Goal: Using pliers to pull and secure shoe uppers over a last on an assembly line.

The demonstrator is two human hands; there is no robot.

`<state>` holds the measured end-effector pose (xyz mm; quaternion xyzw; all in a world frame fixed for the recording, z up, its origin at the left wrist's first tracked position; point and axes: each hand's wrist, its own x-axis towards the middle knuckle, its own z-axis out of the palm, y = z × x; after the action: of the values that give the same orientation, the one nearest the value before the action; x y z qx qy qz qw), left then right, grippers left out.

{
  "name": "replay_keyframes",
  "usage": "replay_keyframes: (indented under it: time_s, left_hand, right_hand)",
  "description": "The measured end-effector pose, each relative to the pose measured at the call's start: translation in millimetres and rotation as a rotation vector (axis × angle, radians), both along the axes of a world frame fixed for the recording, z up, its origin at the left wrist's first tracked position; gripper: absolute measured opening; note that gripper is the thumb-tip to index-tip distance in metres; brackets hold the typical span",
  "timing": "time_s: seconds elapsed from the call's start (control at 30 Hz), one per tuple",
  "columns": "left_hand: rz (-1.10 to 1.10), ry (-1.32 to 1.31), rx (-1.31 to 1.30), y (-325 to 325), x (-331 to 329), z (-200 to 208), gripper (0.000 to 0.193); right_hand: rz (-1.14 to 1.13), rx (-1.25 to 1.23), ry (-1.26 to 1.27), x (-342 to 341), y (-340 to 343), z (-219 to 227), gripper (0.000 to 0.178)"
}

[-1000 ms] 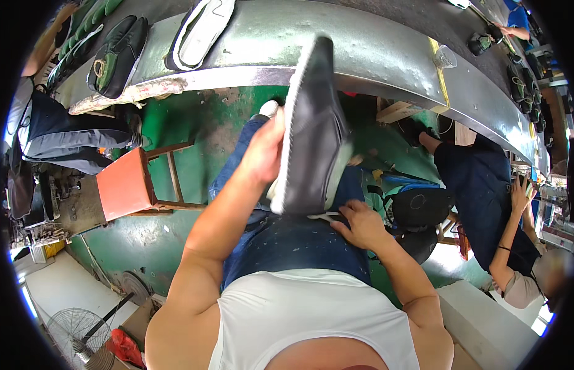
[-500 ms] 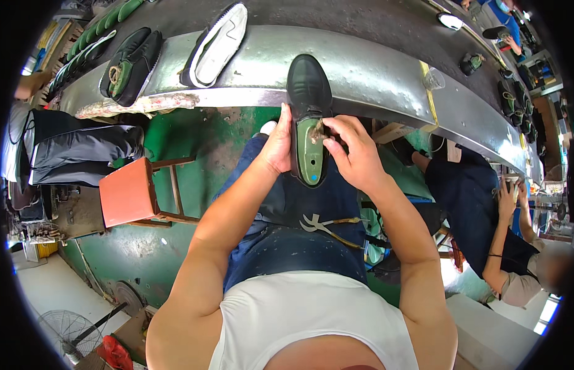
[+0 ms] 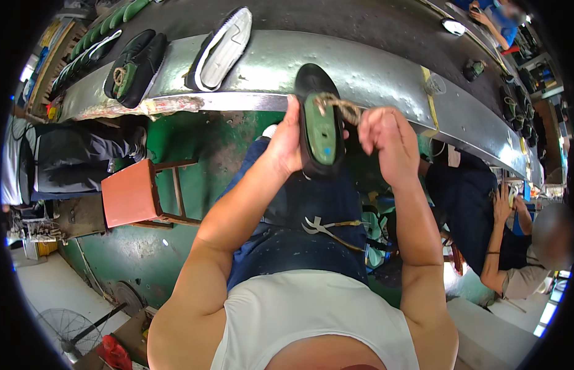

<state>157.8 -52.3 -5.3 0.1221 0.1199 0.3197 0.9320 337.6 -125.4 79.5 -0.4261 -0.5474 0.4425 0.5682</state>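
While held up over the lap, just at the near edge of the long metal table (image 3: 373,68), black shoe (image 3: 317,123) with a green last (image 3: 322,129) inside, sole side away. Left hand (image 3: 285,145) wrapped around the shoe's left side – thumb and fingers clenched on the upper, solid grip. Right hand (image 3: 385,139) closed around a frayed brownish cord (image 3: 339,108) that runs across the top of the last, fingers curled tight on it.

Handling guess – rigid as a block thanks to that last, so no flopping or squashing, and probably a bit hefty for its size. Leather looks smooth, maybe a touch slippery, so best taken around the waist or heel where the palm can wrap it, not by the toe. Cord is the soft bit: limp, rough, easy to pinch, likely to fray more if yanked.

Elsewhere: pincers (image 3: 317,227) resting on the dark apron (image 3: 299,246) across the lap. More shoes lined up on the table – a black pair (image 3: 134,65) with green lasts, and a black-and-white shoe (image 3: 222,46) lying sole up. Red stool (image 3: 131,194) off to the left on the green floor, co-worker's arm (image 3: 496,246) at the right.
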Motion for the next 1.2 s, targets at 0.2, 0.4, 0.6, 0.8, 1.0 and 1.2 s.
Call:
replay_keyframes:
  time_s: [0.2,0.4,0.6,0.8,1.0,1.2]
  left_hand:
    - [0.025,-0.003,-0.068,16,5,20,0.078]
    - [0.316,0.328,0.082,20,17,37,0.067]
    - [0.859,0.748,1.435,34,7,60,0.071]
    - [0.622,0.563,1.498,52,17,80,0.066]
    - [0.546,0.657,1.371,56,28,89,0.062]
    - [0.616,0.695,1.423,46,43,68,0.052]
  right_hand:
    - [0.11,0.255,-0.585,4,-13,-31,0.082]
    - [-0.086,0.446,-0.798,-12,5,-42,0.111]
    - [0.032,0.465,-0.741,-5,17,-27,0.113]
    - [-0.06,0.411,-0.637,-18,17,-34,0.106]
    - [-0.307,0.275,-0.42,-46,6,-39,0.097]
    - [-0.17,0.011,-0.262,-2,22,-27,0.083]
